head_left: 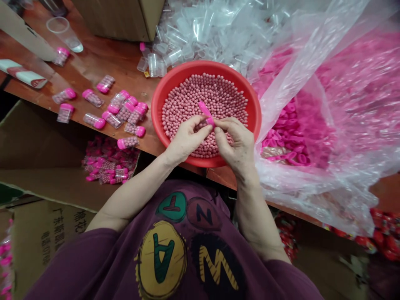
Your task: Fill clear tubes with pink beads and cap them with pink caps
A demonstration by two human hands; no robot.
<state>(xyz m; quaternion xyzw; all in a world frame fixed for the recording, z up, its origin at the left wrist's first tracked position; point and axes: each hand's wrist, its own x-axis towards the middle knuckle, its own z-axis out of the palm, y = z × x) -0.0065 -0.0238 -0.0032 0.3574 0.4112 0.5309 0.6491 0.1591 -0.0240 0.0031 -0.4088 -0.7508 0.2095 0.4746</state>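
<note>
Above a red basin (156, 121) of small pink balls (203, 89), my two hands meet at one small container. My left hand (187, 137) pinches a clear plastic bottle (201, 124), mostly hidden by the fingers, with pink balls showing inside. A bright pink cap (210, 121) sits at its mouth, the flip lid (204, 108) standing up and pointing away from me. The fingers of my right hand (237, 139) are closed on the cap's right side. Whether the cap is fully seated cannot be seen.
Several filled, pink-capped bottles (118, 100) lie left of the basin; more fill a carton (106, 162) below. Clear empty bottles (193, 29) are heaped behind. At right, a plastic bag (290, 83) holds pink caps (287, 129). A clear cup (64, 33) lies at upper left.
</note>
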